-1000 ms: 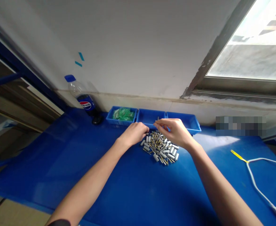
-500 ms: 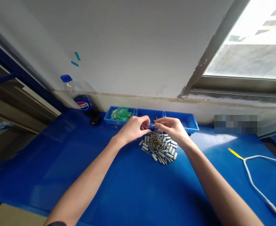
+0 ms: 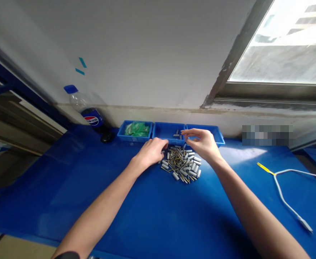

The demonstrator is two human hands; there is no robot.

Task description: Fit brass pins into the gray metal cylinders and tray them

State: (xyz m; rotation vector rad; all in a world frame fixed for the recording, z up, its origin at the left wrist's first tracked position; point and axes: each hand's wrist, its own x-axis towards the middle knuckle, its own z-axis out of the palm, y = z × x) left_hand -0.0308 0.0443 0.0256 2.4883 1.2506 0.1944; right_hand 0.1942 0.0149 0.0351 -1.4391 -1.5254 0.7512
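A pile of grey cylinders and thin gold-and-dark rods lies on the blue table. My left hand is at the pile's upper left edge, its fingers curled down; whatever they pinch is hidden. Over the pile's far right side, my right hand hovers by the middle and right trays, thumb and fingers apart with nothing visible between them. Several small grey cylinders rest in the middle blue tray. Part of the right blue tray is covered by my right hand.
Green plastic packets fill the left blue tray. A cola bottle stands by the wall at the left. On the right, a white cable with a yellow tag lies on the table. A window is above.
My left hand has come down to the pile's edge. My right hand has moved slightly right, its fingers parted, and the small piece it held no longer shows there. The view has shifted slightly.
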